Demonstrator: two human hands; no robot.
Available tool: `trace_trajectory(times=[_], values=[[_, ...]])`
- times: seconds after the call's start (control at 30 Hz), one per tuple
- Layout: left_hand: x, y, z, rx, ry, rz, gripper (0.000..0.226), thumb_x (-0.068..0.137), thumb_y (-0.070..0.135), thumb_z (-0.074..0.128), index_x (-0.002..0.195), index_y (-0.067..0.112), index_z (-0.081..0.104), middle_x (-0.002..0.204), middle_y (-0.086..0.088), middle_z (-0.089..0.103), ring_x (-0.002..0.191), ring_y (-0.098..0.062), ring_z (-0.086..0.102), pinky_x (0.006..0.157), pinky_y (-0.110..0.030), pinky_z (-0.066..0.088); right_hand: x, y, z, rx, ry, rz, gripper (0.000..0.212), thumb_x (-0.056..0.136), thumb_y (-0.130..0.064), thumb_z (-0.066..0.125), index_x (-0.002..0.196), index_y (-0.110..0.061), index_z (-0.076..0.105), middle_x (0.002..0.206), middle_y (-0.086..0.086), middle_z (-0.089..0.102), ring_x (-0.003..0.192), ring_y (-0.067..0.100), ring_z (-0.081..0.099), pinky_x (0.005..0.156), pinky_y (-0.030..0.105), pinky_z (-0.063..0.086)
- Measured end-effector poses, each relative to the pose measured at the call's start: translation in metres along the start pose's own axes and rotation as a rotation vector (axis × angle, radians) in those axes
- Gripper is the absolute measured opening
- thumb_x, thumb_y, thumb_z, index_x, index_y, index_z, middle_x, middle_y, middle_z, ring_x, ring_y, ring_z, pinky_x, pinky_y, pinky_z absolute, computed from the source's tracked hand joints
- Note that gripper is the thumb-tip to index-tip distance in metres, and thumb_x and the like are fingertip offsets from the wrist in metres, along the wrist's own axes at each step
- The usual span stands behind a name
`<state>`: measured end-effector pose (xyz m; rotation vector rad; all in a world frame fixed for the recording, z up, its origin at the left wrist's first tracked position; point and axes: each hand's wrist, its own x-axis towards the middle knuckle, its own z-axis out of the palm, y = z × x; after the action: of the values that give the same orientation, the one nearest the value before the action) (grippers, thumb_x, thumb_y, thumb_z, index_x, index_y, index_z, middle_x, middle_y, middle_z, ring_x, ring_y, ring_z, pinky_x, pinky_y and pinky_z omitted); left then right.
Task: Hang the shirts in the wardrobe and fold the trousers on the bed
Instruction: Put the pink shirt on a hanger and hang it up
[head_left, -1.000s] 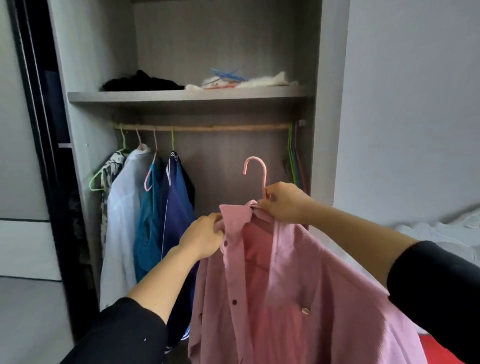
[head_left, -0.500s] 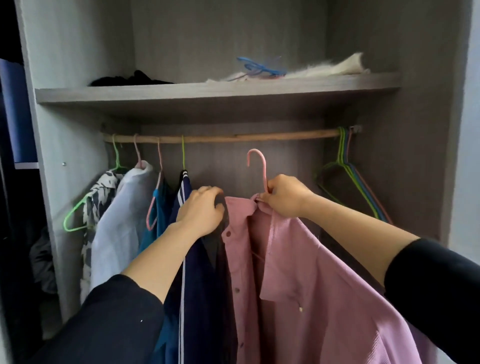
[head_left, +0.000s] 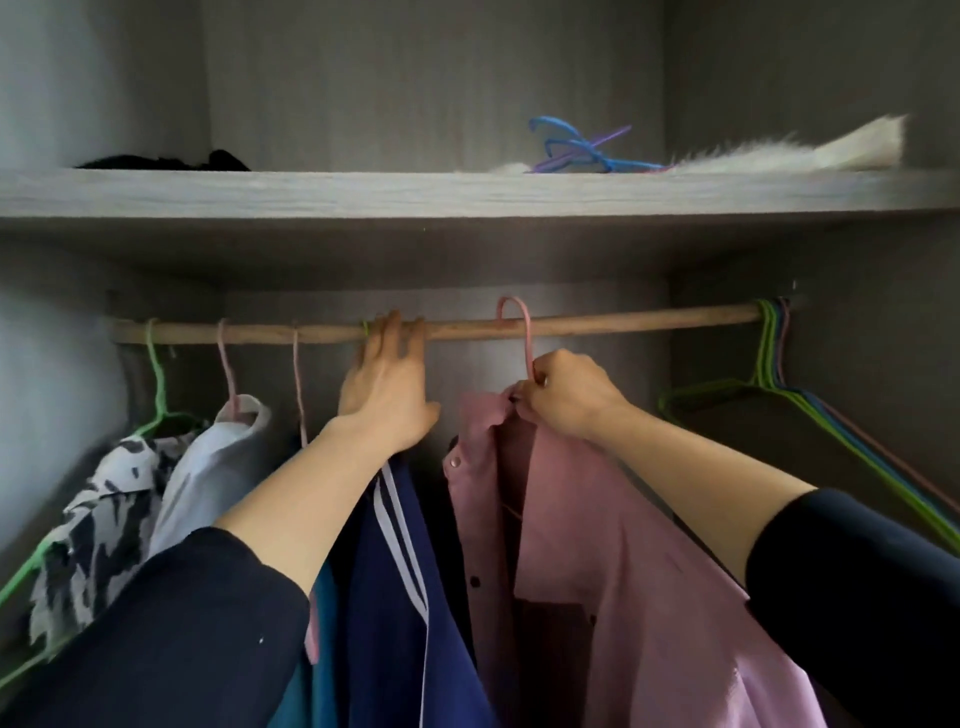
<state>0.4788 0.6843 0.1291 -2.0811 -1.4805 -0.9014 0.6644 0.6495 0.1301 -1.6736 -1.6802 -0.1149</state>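
As the pink hanger's hook (head_left: 514, 322) sits over the wooden rail (head_left: 597, 323) at frame centre, the right hand (head_left: 566, 397) pinches its neck above the pink shirt (head_left: 623, 545), the left hand (head_left: 387, 382) rests open-fingered on the rail, and trousers remain unseen.

Nothing readable here, honestly. No labels, brand tags, numbers or signs show up anywhere in the frame.
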Motion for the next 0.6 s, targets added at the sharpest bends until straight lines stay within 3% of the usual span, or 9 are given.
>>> trace_trajectory(times=[0.17,0.3,0.47,0.6], values=[[0.029,-0.017,0.013,0.156,-0.034,0.040,0.100,0.082,0.029,0.066,0.151,0.012,-0.004,0.159,-0.007,-0.002,0.147,-0.023,-0.004,0.119,-0.037,-0.004,0.038,-0.019,0.015,0.027,0.050,-0.004,0.014,0.089,-0.031,0.058,0.086,-0.017,0.057,0.100,0.010,0.066,0.096,0.031,0.062,0.074,0.032,0.049],[0.029,-0.022,0.019,0.177,-0.039,0.065,0.106,0.080,0.025,0.069,0.151,0.011,-0.008,0.158,-0.007,-0.001,0.147,-0.023,-0.004,0.118,-0.035,-0.006,0.055,-0.029,0.032,0.014,0.019,-0.016,0.023,0.091,-0.028,0.056,0.103,-0.009,0.064,0.098,0.009,0.065,0.094,0.029,0.063,0.073,0.033,0.050],[0.030,-0.022,0.024,0.162,-0.002,0.066,0.103,0.080,0.018,0.067,0.151,0.011,-0.007,0.158,-0.007,0.001,0.147,-0.023,-0.003,0.119,-0.034,-0.004,0.058,-0.031,0.061,-0.018,-0.033,-0.020,0.019,0.094,-0.031,0.053,0.088,-0.013,0.056,0.088,0.005,0.057,0.085,0.026,0.058,0.067,0.031,0.044],[0.031,-0.022,0.028,0.136,0.023,0.064,0.102,0.079,0.015,0.067,0.151,0.011,-0.006,0.158,-0.006,0.001,0.147,-0.023,-0.003,0.120,-0.034,-0.003,0.061,-0.029,0.077,0.019,-0.057,-0.020,0.025,0.093,-0.032,0.054,0.093,-0.008,0.062,0.092,0.005,0.065,0.083,0.024,0.060,0.062,0.028,0.042]])
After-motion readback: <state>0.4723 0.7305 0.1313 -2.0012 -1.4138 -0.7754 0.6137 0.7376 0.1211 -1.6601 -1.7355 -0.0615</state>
